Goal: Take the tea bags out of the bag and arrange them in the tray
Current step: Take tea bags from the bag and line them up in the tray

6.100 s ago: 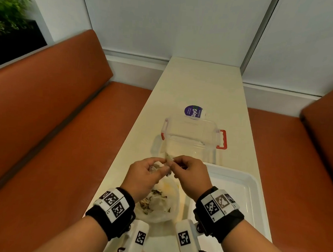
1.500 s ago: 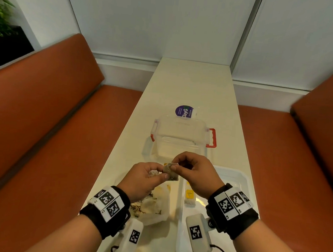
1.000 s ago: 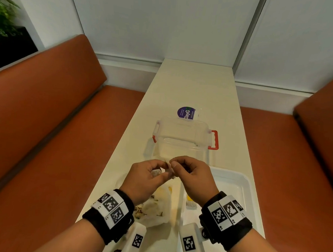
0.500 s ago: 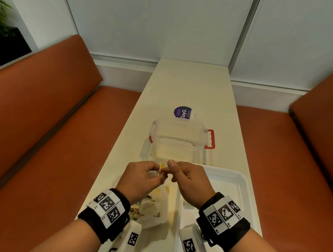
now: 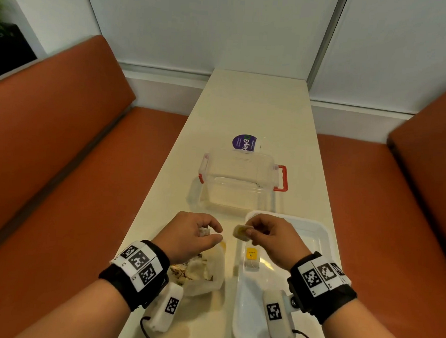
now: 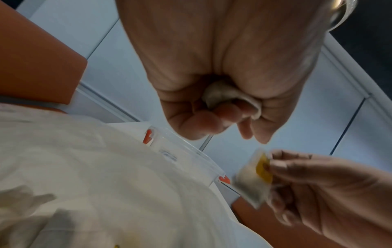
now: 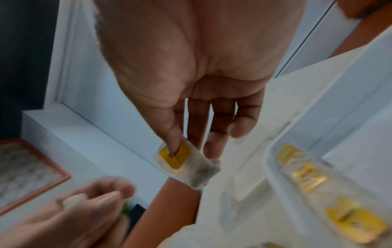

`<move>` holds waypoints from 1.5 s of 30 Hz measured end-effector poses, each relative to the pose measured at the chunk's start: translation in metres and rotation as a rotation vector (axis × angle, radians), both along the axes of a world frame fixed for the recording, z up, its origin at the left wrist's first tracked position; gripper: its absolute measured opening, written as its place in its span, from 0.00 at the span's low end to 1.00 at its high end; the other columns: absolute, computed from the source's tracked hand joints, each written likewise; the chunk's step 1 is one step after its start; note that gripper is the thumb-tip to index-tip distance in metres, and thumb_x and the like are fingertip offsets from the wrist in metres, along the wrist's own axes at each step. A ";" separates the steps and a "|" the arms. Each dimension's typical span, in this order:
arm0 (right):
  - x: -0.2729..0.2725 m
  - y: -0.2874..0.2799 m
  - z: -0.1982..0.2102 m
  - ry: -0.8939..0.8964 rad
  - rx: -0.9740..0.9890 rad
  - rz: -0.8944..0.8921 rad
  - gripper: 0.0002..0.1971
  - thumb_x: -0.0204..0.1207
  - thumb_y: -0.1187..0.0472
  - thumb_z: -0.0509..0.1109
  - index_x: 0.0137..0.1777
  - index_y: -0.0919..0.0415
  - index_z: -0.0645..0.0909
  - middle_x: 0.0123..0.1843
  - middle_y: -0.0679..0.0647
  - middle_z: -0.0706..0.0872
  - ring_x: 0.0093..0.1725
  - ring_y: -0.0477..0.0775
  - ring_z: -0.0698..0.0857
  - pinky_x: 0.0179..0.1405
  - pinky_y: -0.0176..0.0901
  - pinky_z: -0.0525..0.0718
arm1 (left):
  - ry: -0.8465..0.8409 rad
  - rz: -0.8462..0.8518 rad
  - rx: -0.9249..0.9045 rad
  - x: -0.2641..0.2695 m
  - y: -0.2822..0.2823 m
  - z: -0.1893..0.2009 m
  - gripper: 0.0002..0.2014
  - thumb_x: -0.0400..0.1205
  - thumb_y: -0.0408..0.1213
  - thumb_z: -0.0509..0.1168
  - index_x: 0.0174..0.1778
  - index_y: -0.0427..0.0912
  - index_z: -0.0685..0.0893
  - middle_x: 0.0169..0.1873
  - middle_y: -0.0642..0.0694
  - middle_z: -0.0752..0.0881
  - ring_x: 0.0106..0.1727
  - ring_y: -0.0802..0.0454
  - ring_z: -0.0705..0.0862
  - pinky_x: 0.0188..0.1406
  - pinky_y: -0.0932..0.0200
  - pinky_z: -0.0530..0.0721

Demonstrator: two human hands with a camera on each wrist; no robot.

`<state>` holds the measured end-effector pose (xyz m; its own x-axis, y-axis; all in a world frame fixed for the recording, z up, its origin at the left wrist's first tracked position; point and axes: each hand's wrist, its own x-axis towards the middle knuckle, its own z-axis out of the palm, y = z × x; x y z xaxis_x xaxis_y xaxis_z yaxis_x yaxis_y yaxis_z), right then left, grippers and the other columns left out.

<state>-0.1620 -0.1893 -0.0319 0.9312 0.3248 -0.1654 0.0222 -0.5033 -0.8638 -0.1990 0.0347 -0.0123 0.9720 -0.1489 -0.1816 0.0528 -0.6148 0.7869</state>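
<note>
My right hand (image 5: 249,232) pinches a tea bag (image 5: 241,232) with a yellow tag between thumb and fingers (image 7: 176,141), just over the far left corner of the white tray (image 5: 326,236). One tagged tea bag (image 5: 252,258) lies in the tray; the right wrist view shows several there (image 7: 356,223). My left hand (image 5: 212,233) is curled round a crumpled whitish tea bag (image 6: 229,95), above the clear plastic bag (image 5: 202,272) that holds more tea bags. The two hands are a short gap apart.
A clear plastic box (image 5: 238,180) with red handles stands just beyond the hands on the narrow cream table (image 5: 246,105). A purple round label (image 5: 244,142) lies behind it. Orange benches (image 5: 60,159) flank the table on both sides.
Half a second ago both hands met fingertip to fingertip over the bag. They have parted: the right hand carried a tea bag rightward to the tray, and the left hand kept another.
</note>
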 end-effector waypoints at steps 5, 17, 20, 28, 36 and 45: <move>0.002 -0.030 -0.040 0.116 -0.322 -0.017 0.04 0.78 0.54 0.69 0.45 0.52 0.83 0.37 0.49 0.88 0.37 0.46 0.87 0.38 0.36 0.80 | 0.033 0.022 -0.006 -0.005 0.006 -0.012 0.02 0.77 0.45 0.73 0.43 0.57 0.88 0.30 0.49 0.89 0.33 0.56 0.87 0.39 0.62 0.85; -0.003 -0.020 -0.111 0.257 -0.461 -0.025 0.05 0.77 0.61 0.68 0.50 0.51 0.82 0.48 0.50 0.85 0.47 0.52 0.83 0.46 0.37 0.74 | 0.057 0.061 0.005 -0.016 0.016 -0.025 0.03 0.76 0.43 0.75 0.40 0.57 0.88 0.36 0.58 0.88 0.37 0.64 0.86 0.42 0.63 0.83; -0.002 -0.018 -0.115 0.250 -0.453 -0.090 0.06 0.77 0.63 0.67 0.49 0.51 0.82 0.48 0.50 0.84 0.47 0.51 0.81 0.45 0.36 0.73 | 0.066 0.063 0.021 -0.019 0.017 -0.026 0.03 0.76 0.44 0.75 0.40 0.57 0.88 0.39 0.56 0.89 0.36 0.58 0.87 0.40 0.60 0.87; -0.001 -0.016 -0.118 0.281 -0.399 -0.153 0.09 0.76 0.62 0.68 0.39 0.46 0.76 0.48 0.54 0.86 0.47 0.55 0.85 0.45 0.40 0.80 | 0.067 0.076 0.022 -0.020 0.014 -0.024 0.03 0.76 0.44 0.74 0.39 0.57 0.87 0.38 0.52 0.89 0.35 0.47 0.88 0.32 0.61 0.85; -0.001 -0.015 -0.114 0.265 -0.368 -0.155 0.06 0.76 0.63 0.67 0.45 0.50 0.78 0.47 0.53 0.85 0.46 0.54 0.84 0.44 0.40 0.81 | 0.077 0.075 0.038 -0.020 0.013 -0.028 0.03 0.76 0.45 0.74 0.39 0.56 0.87 0.40 0.56 0.88 0.35 0.65 0.83 0.34 0.68 0.80; -0.002 -0.019 -0.098 0.142 -0.393 -0.202 0.06 0.75 0.55 0.71 0.48 0.52 0.76 0.45 0.50 0.83 0.46 0.50 0.81 0.41 0.37 0.72 | 0.467 0.440 -0.388 -0.018 0.011 -0.033 0.33 0.76 0.68 0.58 0.43 0.35 0.80 0.22 0.46 0.79 0.21 0.50 0.75 0.21 0.58 0.76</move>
